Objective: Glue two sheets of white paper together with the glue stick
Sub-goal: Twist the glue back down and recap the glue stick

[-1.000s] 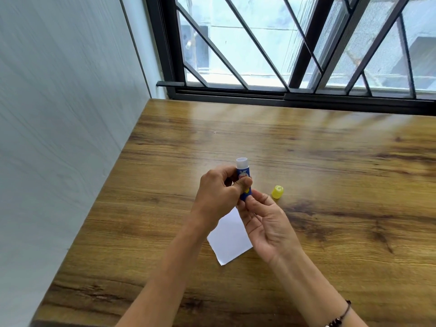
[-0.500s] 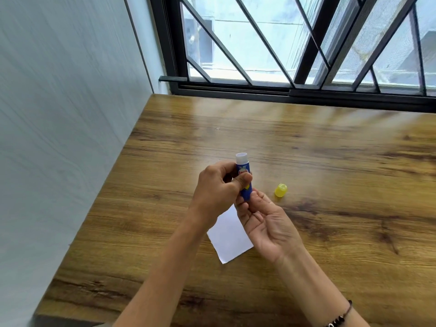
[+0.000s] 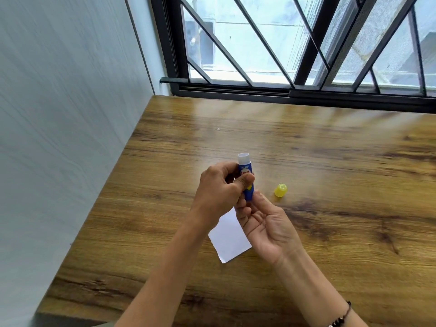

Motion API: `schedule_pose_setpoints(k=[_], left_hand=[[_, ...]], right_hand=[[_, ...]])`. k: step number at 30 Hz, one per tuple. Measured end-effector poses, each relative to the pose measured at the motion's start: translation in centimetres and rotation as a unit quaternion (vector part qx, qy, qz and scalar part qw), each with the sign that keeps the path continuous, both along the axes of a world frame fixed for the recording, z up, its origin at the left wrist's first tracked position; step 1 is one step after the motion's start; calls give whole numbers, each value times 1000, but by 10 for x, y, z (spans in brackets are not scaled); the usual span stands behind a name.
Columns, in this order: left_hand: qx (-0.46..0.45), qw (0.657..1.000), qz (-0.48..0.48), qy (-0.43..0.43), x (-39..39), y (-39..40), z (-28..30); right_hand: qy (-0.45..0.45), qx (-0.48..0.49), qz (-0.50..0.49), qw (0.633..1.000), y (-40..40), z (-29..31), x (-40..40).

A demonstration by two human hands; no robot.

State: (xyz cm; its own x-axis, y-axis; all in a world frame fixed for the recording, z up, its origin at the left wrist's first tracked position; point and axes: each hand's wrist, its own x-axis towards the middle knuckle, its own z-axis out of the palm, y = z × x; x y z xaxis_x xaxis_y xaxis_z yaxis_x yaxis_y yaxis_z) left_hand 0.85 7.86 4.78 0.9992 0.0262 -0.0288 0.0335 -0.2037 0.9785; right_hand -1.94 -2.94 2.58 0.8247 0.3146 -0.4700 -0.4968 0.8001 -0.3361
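My left hand [image 3: 218, 188] grips the glue stick [image 3: 245, 179] | right hand [image 3: 264, 220] pinches its base, probably twisting | wind out little, cap [image 3: 280, 190] off, paper [image 3: 230, 237] below.

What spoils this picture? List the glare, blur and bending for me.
Head view: daylight from the window lays pale streaks of glare across the far part of the table; the wall is smeared with blur; the wide lens makes the window bars lean; the glue stick and yellow cap stay fairly sharp.
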Motion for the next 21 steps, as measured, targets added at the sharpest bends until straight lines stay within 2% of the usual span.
schedule_pose_setpoints(k=[4, 9, 14, 18, 21], left_hand=[[16, 1000, -4, 0, -1, -1, 0], [2, 1000, -6, 3, 0, -2, 2], [-18, 1000, -4, 1, -1, 2, 2], [-9, 1000, -8, -5, -1, 1, 1], [-2, 1000, -8, -6, 0, 1, -1]], right_hand=[[-20, -19, -30, 999, -1, -2, -1], [25, 62, 30, 997, -4, 0, -1], [21, 47, 65, 997, -5, 1, 1], [-21, 1, 15, 1000, -7, -2, 2], [-27, 14, 20, 999, -8, -3, 1]])
